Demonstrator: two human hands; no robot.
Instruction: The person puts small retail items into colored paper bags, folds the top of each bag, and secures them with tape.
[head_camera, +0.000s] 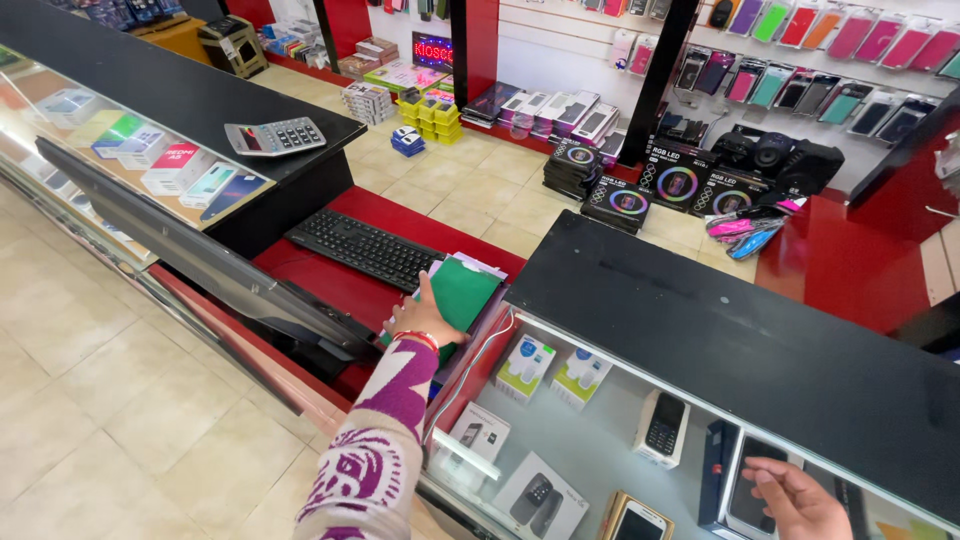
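Tiled floor (120, 400) spreads wide and bare at our left, running along the glass front of the bench (700, 330). Left to right, we see a calculator (275, 136) on the black top, then a keyboard (362, 247) on the lower red shelf (330, 285), well back from its near edge. Our left hand (425, 318), arm stretched forward in a patterned sleeve (375, 440), lies open and flat on a green folder (462, 292) just beside the keyboard. Further right, our right hand (795, 498) rests on the glass, fingers loosely spread and gripping nothing, near a boxed phone (662, 426) inside the case.
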